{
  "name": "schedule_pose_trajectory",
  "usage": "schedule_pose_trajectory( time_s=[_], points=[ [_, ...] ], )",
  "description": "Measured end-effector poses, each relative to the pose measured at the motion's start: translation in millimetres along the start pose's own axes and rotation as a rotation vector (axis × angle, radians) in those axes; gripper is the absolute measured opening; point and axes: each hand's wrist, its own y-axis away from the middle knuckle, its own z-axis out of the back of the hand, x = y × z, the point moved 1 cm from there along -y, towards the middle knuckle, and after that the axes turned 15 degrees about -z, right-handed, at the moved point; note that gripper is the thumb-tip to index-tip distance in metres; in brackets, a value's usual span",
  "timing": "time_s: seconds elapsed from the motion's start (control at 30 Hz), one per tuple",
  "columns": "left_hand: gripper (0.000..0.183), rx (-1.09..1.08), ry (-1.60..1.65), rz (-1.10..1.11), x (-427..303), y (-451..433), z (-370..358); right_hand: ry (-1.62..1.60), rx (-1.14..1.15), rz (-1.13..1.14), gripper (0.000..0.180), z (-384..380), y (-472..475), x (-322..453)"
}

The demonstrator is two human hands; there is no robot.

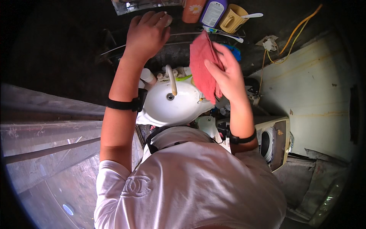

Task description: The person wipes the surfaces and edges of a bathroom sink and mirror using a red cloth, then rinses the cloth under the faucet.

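My right hand grips a folded pink cloth, which hangs over the right side of a white washbasin. Raised above the basin's left side is my left hand, back towards the camera and fingers bent. A small pale rounded thing shows at its fingertips; whether the hand holds it or only touches it cannot be told. Between the two arms, a curved faucet reaches over the basin and its drain.
A wire shelf runs behind the basin. Beyond it stand an orange container, a purple bottle and a yellow mug. A white and pink container is beside the faucet. At right are a wall socket and a front-loading washing machine.
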Motion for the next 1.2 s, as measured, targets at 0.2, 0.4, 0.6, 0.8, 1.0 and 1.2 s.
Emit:
schedule_pose_trajectory(
  time_s=[0.2,0.4,0.6,0.8,1.0,1.2],
  points=[
    [0.041,-0.085,0.225,0.011,11.9,-1.4,-12.9,0.201,-0.106,0.228,0.045,-26.4,-35.9,27.9],
    [0.036,-0.055,0.303,-0.020,8.5,-10.9,-25.9,0.147,-0.161,0.177,0.047,-20.4,-34.0,26.7],
    [0.035,0.011,0.262,0.033,19.9,-16.6,-25.6,0.352,-0.248,0.229,0.044,-25.6,-38.0,25.4],
    [0.031,-0.079,0.078,0.009,45.6,3.5,-20.8,0.916,-0.280,0.539,0.038,-77.8,-73.1,24.9],
    [0.033,-0.029,0.073,0.054,67.3,20.9,-5.7,1.456,-0.274,0.331,0.042,-132.4,-98.7,21.7],
    [0.034,-0.122,0.360,0.112,79.6,42.8,-13.8,1.248,-0.024,0.445,0.065,-93.9,-111.0,14.7]
  ],
)
